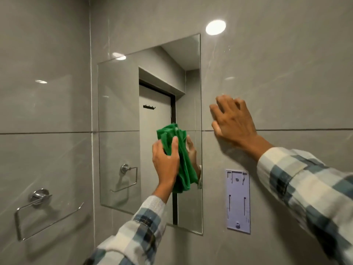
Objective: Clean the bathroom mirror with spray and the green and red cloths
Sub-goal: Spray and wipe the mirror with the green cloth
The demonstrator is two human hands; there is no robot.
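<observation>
Plaid sleeves in blue, white and cream enter from the bottom edge and the right edge, one on each forearm. Left hand (165, 159), reaching up from the lower centre, has its fingers clenched round a bunched green cloth (179, 159) and presses it against the mirror (118, 131); the thumb lies across the front of the cloth, and loose folds hang below the hand. Right hand (234, 119) rests flat on the grey wall tile (286, 73) just beside the mirror's right edge, fingers released and spread, grasping nothing, its heel lying across the horizontal grout line. Below that hand a pale lilac wall bracket (238, 201), upright and rectangular, is fixed to the tile, apart from the mirror. The cloth meets the glass in the lower right part of the mirror, near its right edge, where a reflected hand shows behind the fabric. The frameless mirror is mounted on the same tiled wall and reflects a white door with a dark frame and a row of hooks. On the adjoining wall at left hangs a chrome towel ring (40, 209), its reflection visible in the lower left of the glass. Bright ceiling-light glare (215, 27) marks the tile above the mirror's top right corner.
</observation>
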